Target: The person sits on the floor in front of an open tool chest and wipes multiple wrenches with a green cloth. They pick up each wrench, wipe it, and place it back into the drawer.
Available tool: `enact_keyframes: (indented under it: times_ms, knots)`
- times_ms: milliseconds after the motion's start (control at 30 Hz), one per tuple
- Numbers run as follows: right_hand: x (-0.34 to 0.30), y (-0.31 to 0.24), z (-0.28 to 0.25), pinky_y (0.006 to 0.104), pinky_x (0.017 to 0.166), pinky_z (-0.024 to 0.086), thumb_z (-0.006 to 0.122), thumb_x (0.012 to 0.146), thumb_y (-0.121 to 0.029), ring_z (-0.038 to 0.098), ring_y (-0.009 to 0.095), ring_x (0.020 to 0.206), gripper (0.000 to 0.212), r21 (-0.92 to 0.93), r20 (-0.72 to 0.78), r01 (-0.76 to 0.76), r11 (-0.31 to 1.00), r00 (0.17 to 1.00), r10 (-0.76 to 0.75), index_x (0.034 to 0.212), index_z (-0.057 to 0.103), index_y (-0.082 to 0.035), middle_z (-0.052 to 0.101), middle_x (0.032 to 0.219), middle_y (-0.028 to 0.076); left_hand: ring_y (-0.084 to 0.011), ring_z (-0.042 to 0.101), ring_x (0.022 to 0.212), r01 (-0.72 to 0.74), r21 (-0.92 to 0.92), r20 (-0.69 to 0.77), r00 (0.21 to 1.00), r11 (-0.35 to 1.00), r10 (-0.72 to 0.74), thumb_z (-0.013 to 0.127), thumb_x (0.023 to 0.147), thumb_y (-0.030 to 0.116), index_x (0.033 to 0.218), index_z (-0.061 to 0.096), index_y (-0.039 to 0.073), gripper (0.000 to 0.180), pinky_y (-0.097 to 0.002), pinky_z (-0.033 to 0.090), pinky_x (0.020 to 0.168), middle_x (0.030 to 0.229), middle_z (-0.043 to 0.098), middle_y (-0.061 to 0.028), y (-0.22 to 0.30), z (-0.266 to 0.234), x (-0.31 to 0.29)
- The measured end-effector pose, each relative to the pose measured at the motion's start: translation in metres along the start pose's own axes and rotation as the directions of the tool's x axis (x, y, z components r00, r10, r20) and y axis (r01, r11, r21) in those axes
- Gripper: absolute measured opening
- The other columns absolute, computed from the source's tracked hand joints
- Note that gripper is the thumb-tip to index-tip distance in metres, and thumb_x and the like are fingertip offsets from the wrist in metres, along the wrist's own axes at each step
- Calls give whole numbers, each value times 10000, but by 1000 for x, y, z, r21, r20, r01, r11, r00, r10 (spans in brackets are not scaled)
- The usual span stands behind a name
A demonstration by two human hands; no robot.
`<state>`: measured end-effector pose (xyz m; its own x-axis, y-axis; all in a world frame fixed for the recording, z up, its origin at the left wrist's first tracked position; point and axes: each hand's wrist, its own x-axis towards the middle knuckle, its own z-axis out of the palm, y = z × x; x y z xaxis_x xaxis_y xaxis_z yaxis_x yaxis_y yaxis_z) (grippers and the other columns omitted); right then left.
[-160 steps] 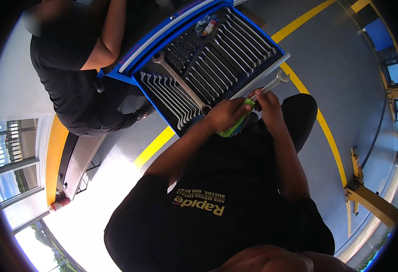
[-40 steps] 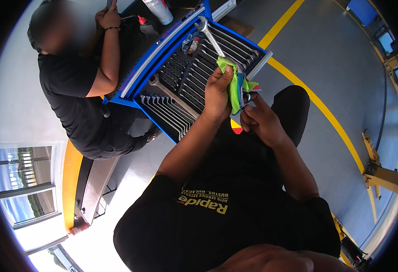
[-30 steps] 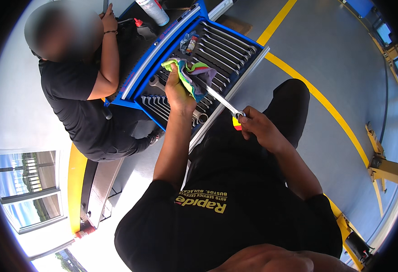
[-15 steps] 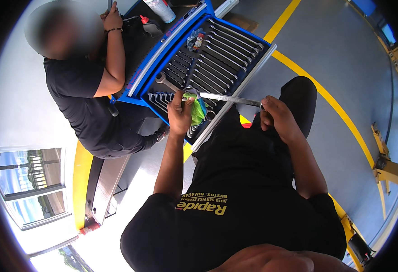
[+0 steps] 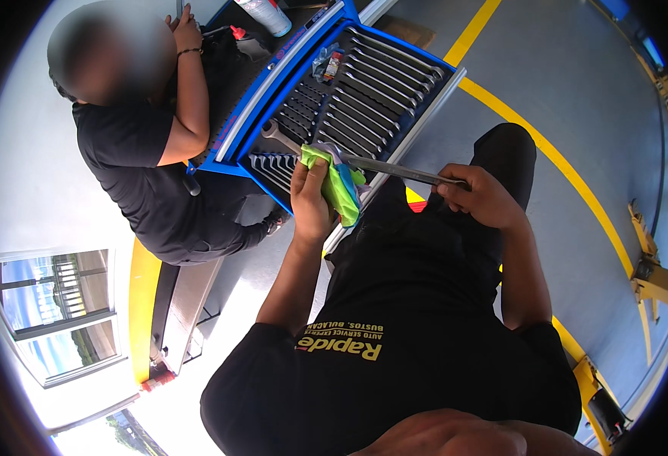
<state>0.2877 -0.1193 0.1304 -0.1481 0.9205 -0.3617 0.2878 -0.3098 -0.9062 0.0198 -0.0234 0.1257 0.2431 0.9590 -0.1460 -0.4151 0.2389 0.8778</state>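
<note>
A long steel wrench point(image 5: 402, 170) spans the space between my hands, over the front edge of an open tool drawer point(image 5: 455, 82). My left hand point(image 5: 312, 199) is closed on a bright green and bluish cloth point(image 5: 339, 186), which wraps the wrench's left end and hides it. At the other end, my right hand point(image 5: 478, 196) grips the wrench with curled fingers. Just beyond the cloth, a large open-ended wrench point(image 5: 279, 134) lies in the drawer, partly covered by the cloth and my left hand.
Rows of wrenches point(image 5: 383, 83) fill the drawer, with a small plastic packet point(image 5: 325, 64) among them. On the blue cabinet's top stands a spray can point(image 5: 267, 17). A person in black point(image 5: 132, 152) sits at the left. Yellow lines point(image 5: 554, 152) cross the grey floor.
The cloth has come up toward me and now bunches more fully around the wrench's left end. My right hand has dropped slightly and turned, tilting and rolling the wrench.
</note>
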Motion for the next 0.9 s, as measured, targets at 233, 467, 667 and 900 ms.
enact_keyframes:
  times_ms: [233, 467, 667, 900]
  knots:
    - [3, 22, 0, 332, 768, 464, 619, 951, -72, 587, 191, 769, 147, -170, -245, 204, 964, 939, -242, 1051, 676, 19, 627, 796, 89, -260, 660, 895, 489, -152, 162, 870, 859, -466, 556, 868, 202, 1091, 614, -32, 329, -395, 530, 879, 1022, 670, -146, -27, -50, 10]
    - [-3, 12, -20, 339, 856, 477, 613, 955, -31, 631, 236, 915, 150, -128, -46, 261, 957, 962, -269, 1085, 679, 8, 673, 995, 116, -231, 639, 735, 518, -46, 610, 692, 854, -387, 684, 881, 228, 1116, 596, -27, 357, -387, 511, 743, 889, 645, -114, -28, -73, 3]
    - [1, 6, 2, 309, 836, 456, 617, 961, -47, 588, 162, 874, 150, 3, -126, 188, 982, 974, -186, 1086, 667, 18, 640, 926, 83, -279, 635, 793, 373, -387, 326, 911, 843, -253, 481, 1028, 474, 1135, 589, 65, 436, -451, 528, 752, 921, 636, -115, -35, -79, 31]
    - [14, 9, 38, 359, 737, 481, 635, 925, -58, 608, 264, 807, 174, -479, -375, 198, 855, 835, -403, 1092, 672, -22, 610, 857, 107, -302, 652, 1094, 513, -463, 259, 858, 723, -443, 442, 1054, 433, 1378, 489, 81, 480, -464, 520, 995, 1215, 642, -162, -19, -61, 17]
